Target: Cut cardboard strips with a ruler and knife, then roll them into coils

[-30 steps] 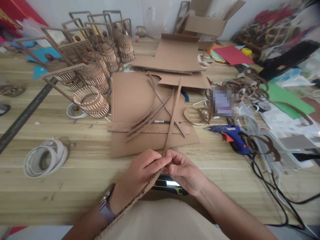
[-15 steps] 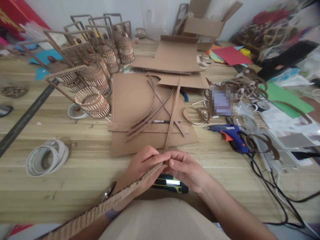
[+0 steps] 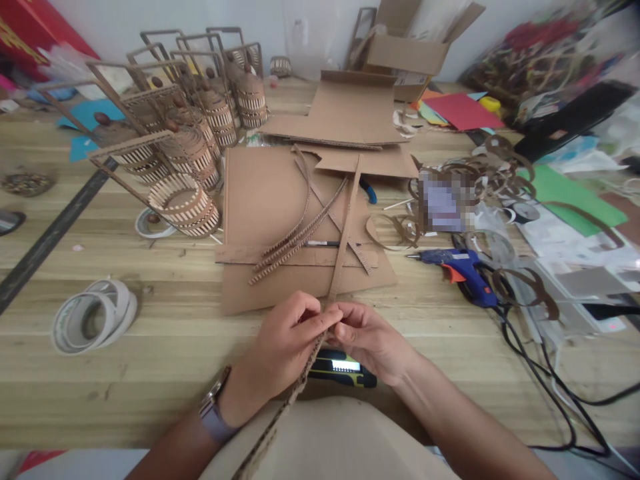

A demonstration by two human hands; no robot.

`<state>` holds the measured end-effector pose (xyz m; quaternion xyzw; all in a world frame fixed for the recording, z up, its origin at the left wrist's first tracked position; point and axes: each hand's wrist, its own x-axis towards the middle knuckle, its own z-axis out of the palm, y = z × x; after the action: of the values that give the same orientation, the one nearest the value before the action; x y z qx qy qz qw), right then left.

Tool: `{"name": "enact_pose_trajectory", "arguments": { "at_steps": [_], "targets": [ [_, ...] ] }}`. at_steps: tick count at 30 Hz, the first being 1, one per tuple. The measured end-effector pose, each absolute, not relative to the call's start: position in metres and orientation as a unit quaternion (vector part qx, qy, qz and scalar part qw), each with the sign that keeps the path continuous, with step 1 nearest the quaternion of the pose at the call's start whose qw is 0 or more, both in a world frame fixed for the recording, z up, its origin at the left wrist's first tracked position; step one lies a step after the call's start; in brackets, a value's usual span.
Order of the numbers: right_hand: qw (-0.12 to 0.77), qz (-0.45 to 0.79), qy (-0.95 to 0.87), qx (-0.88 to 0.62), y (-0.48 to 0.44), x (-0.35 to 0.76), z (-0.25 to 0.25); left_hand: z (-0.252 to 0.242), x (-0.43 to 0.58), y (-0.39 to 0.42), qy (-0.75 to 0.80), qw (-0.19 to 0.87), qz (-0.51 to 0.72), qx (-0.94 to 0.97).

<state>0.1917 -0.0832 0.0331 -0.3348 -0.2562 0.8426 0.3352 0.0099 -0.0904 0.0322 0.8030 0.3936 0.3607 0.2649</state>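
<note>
A long cardboard strip [image 3: 345, 240] runs from the flat cardboard sheets down into both hands, and a ridged length of it trails toward my lap. My left hand [image 3: 287, 343] pinches the strip between thumb and fingers. Close against it, my right hand [image 3: 373, 340] grips the same strip with its fingertips. Several corrugated strips [image 3: 293, 243] lie on a cardboard sheet [image 3: 265, 193] just beyond my hands. Below the hands, a black and yellow device with a lit display [image 3: 345, 365] is partly covered.
Several woven cardboard baskets [image 3: 190, 207] with tall handles stand at the back left. Tape rolls [image 3: 93, 317] lie at the left. A blue glue gun [image 3: 465, 270] with cables, curled strips [image 3: 465, 167] and papers are on the right. A cardboard box [image 3: 407, 53] stands behind.
The trailing end of the strip has swung from over my left forearm toward the middle, uncovering the watch. Both hands stay together on the strip.
</note>
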Motion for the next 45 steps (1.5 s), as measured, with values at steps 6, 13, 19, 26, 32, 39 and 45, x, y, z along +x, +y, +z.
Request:
{"name": "enact_pose_trajectory", "arguments": {
  "at_steps": [6, 13, 19, 26, 32, 39, 45],
  "targets": [
    [0.328, 0.859, -0.244, -0.309, -0.083, 0.189, 0.035, 0.045, 0.013, -0.089, 0.428, 0.343, 0.337, 0.765],
    [0.318, 0.866, -0.243, -0.299, -0.084, 0.188, 0.038, 0.056, 0.021, -0.086, 0.551, 0.442, 0.304, 0.639],
    [0.311, 0.876, -0.24, -0.278, -0.086, 0.188, 0.039, 0.049, 0.011, -0.09, 0.391, 0.323, 0.396, 0.765],
    [0.283, 0.883, -0.265, -0.263, -0.085, 0.192, 0.038, 0.049, 0.014, -0.089, 0.358, 0.305, 0.464, 0.751],
    [0.312, 0.876, -0.209, -0.302, -0.086, 0.19, 0.035, 0.041, 0.013, -0.09, 0.372, 0.31, 0.425, 0.765],
    [0.307, 0.88, -0.205, -0.298, -0.088, 0.189, 0.032, 0.031, 0.021, -0.093, 0.383, 0.326, 0.429, 0.75],
    [0.296, 0.893, -0.211, -0.267, -0.089, 0.186, 0.032, 0.039, 0.017, -0.093, 0.392, 0.343, 0.395, 0.756]
  ]
}}
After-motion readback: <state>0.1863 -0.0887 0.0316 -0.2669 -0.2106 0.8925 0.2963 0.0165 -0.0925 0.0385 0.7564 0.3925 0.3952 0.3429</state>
